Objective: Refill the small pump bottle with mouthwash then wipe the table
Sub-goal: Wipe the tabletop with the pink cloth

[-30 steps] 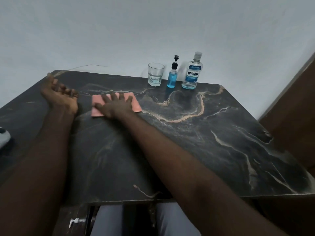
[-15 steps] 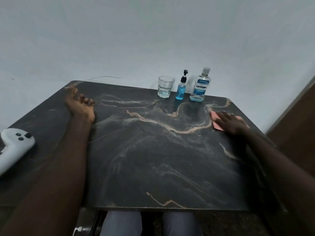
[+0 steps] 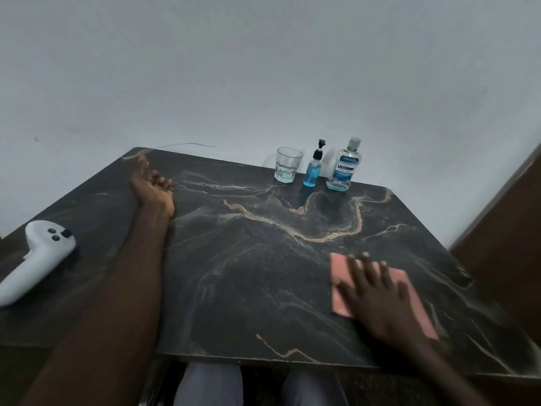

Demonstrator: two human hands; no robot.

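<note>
A small pump bottle (image 3: 311, 171) with blue liquid and a black pump stands at the table's far edge. A clear Listerine mouthwash bottle (image 3: 342, 168), capped and low on liquid, stands just right of it. My right hand (image 3: 377, 297) presses flat, fingers spread, on a pink cloth (image 3: 339, 269) near the front right of the dark marble table (image 3: 263, 273). My left hand (image 3: 152, 190) rests far left on the table, fingers loosely curled, holding nothing.
A glass tumbler (image 3: 287, 168) with a little liquid stands left of the pump bottle. A white handheld controller (image 3: 38, 259) lies at the left edge. A brown wooden panel (image 3: 503, 230) borders the table's right side. A white wall stands behind.
My right hand slid the pink cloth from the far left across to the far right, then toward me along the right side. The left hand stayed put.
</note>
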